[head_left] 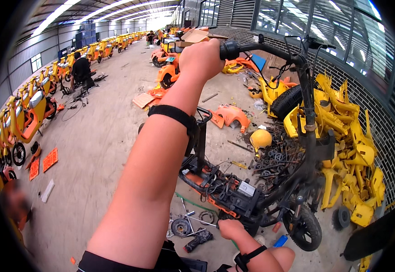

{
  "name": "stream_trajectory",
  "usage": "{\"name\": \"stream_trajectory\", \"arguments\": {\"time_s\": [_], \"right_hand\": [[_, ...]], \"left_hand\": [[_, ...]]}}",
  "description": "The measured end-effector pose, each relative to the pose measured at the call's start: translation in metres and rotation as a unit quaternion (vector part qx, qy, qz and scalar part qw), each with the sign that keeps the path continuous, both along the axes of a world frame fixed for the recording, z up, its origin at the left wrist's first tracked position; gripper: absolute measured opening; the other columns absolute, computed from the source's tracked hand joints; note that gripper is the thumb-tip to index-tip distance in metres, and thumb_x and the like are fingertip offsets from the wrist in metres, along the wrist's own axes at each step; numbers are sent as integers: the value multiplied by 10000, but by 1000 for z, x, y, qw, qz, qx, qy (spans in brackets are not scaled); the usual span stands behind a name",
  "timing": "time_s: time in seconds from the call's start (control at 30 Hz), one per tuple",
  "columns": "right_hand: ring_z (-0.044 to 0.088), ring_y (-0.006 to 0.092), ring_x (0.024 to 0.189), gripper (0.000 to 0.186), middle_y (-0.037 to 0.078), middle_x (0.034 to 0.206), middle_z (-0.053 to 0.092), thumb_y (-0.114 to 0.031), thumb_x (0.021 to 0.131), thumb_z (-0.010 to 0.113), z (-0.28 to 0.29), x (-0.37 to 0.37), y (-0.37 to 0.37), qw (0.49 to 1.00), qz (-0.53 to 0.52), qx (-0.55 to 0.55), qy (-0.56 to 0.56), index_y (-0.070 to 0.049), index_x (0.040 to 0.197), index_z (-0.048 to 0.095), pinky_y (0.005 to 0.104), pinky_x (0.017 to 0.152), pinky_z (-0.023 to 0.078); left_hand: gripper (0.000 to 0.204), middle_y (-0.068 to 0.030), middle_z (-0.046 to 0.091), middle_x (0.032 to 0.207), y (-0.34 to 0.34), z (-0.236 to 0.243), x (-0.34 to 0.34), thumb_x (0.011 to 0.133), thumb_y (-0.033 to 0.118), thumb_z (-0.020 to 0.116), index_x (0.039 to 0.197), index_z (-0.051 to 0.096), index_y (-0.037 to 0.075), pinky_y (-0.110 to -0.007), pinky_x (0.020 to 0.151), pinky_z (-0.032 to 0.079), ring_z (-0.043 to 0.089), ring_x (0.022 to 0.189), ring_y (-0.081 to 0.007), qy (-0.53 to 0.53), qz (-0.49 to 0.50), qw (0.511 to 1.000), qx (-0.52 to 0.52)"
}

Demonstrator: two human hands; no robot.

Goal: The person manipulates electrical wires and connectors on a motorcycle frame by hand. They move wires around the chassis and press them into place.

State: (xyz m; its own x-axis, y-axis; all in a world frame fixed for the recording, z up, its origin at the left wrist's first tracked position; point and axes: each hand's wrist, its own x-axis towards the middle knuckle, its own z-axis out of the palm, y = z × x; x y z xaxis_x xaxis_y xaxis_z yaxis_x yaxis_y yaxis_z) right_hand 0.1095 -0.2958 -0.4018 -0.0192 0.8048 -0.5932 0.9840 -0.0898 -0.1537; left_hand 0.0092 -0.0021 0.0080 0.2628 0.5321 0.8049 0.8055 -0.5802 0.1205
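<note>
A stripped scooter with a bare black frame [304,131] leans in front of me, its handlebar toward the top and its front wheel [305,229] at the lower right. My left hand [203,58] is closed round the end of the black handlebar grip [229,50]. Low down, my right hand [230,229] is closed beside the scooter's wired floor section [220,186]. A thin metal rod [203,221] reaches the right fist; what the fingers hold is hidden. Near it on the floor are a round hub part [180,227] and a dark power tool [198,240].
Yellow body panels [349,149] are heaped against the brick wall at right, beside a pile of dark metal parts [277,158]. An orange fender [234,117] lies beyond the scooter. Rows of yellow scooters [32,111] line the left, where a person [82,72] crouches.
</note>
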Motion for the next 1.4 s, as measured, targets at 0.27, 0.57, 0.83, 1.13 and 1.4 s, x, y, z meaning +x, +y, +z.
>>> {"name": "stream_trajectory", "arguments": {"time_s": [0.27,0.57,0.83,1.13,1.4], "right_hand": [[702,395,1065,271,200,1141,729,-73,880,601,-8,2,1,1000,14,-16,-11,-36,1125,710,522,839,574],[704,390,1072,273,201,1134,734,-74,879,590,1,1,-2,1000,6,-2,0,-40,1123,709,513,848,575],[704,389,1079,283,200,1144,735,-74,883,579,-1,0,-3,1000,12,-3,-7,-36,1132,708,508,859,573],[709,392,1056,267,196,1128,737,-67,893,577,9,-2,-1,1000,21,-10,-15,-34,1127,702,515,843,575],[711,386,1042,269,190,1106,736,-70,866,615,3,-2,-2,1000,8,0,-17,-45,1119,703,515,831,576]], "left_hand": [[349,-127,756,926,2,2,-3,808,371,756,1038,698,114,-461,725,593,746,854,-328,6,-5,1000,-1],[354,-126,760,922,0,2,-3,815,381,753,1050,700,122,-458,728,596,749,858,-328,9,-1,1000,-9],[310,-108,762,903,-3,3,-3,806,335,764,1020,704,119,-434,726,596,752,837,-312,7,6,1000,3],[312,-117,757,911,2,0,-2,810,351,763,1016,708,122,-461,712,595,745,846,-332,-1,-2,1000,12],[306,-113,767,914,-6,3,-3,802,305,765,1038,704,120,-433,740,598,757,850,-309,5,4,1000,-15]]}}
